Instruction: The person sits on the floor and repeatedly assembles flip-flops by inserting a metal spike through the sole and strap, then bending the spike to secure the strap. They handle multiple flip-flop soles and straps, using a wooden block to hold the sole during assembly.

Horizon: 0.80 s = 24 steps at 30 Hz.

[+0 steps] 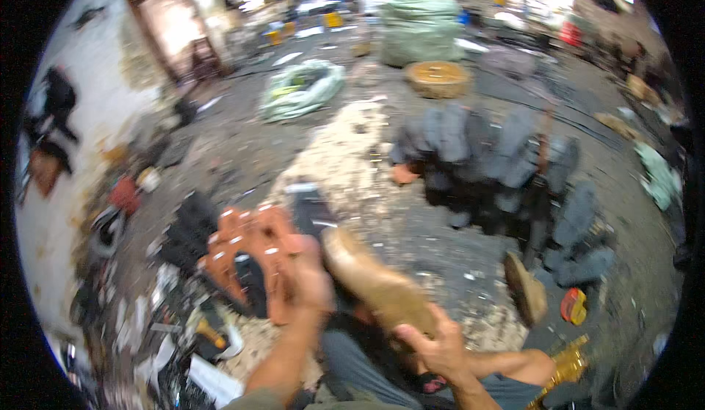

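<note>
A tan, foot-shaped shoe last (378, 278) lies slantwise over my lap. My right hand (440, 340) is closed round its lower right end. Smeared by motion, my left hand (312, 278) is at the right edge of a pile of orange-brown cut-out shoe uppers (231, 245); its fingers cannot be made out. A dark piece with a pale end (310, 204) lies just beyond the left hand, also blurred. Another tan last or sole-shaped piece (525, 289) rests to the right of my knees.
Many dark grey shoe-shaped pieces (448, 135) curve round the right side. A red and yellow tin (573, 306) and a yellow bottle-like object (565, 362) are near my right leg. Scraps (165, 351) litter the left. Farther off are a round wooden block (438, 80) and a green sack (418, 28).
</note>
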Each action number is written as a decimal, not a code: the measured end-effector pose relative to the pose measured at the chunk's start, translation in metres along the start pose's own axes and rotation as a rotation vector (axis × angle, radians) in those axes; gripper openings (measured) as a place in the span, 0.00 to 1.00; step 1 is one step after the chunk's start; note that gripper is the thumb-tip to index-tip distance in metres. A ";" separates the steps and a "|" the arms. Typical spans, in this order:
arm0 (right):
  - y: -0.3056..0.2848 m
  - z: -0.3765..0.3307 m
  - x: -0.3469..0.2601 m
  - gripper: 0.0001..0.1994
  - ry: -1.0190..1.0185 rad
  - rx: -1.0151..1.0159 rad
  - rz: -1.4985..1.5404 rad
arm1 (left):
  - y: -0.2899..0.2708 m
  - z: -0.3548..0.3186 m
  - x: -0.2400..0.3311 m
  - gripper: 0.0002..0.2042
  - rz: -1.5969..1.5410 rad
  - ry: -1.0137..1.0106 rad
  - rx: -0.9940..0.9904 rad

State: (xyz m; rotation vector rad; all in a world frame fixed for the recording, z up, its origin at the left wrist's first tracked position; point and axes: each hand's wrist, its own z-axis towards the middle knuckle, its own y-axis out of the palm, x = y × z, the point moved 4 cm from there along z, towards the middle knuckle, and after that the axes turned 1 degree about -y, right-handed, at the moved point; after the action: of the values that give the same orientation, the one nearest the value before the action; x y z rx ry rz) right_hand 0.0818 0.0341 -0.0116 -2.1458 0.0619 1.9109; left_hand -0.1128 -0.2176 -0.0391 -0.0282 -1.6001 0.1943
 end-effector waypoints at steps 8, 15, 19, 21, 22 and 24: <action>-0.103 0.021 0.127 0.29 0.212 0.227 -0.567 | -0.341 0.130 -0.110 0.22 0.276 -0.278 0.399; -0.265 0.190 0.079 0.27 -0.276 1.042 -0.304 | -0.232 0.032 -0.008 0.24 0.479 0.172 0.385; -0.308 0.265 0.050 0.25 0.022 1.053 -0.756 | -0.133 0.008 0.052 0.20 0.150 0.328 0.104; -0.321 0.263 0.033 0.19 0.003 1.152 -0.626 | -0.108 -0.002 0.072 0.18 0.191 0.387 -0.021; -0.324 0.251 0.020 0.19 -0.186 1.262 -0.452 | -0.100 -0.006 0.079 0.18 0.175 0.388 -0.056; -0.321 0.216 0.003 0.18 -0.366 1.363 -0.182 | -0.086 -0.007 0.084 0.18 0.090 0.285 -0.069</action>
State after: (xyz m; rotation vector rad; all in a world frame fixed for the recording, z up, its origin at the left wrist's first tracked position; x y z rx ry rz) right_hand -0.0605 0.3930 0.0191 -0.8456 0.7899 1.3760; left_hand -0.1009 -0.2899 0.0566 -0.1747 -1.3220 0.1954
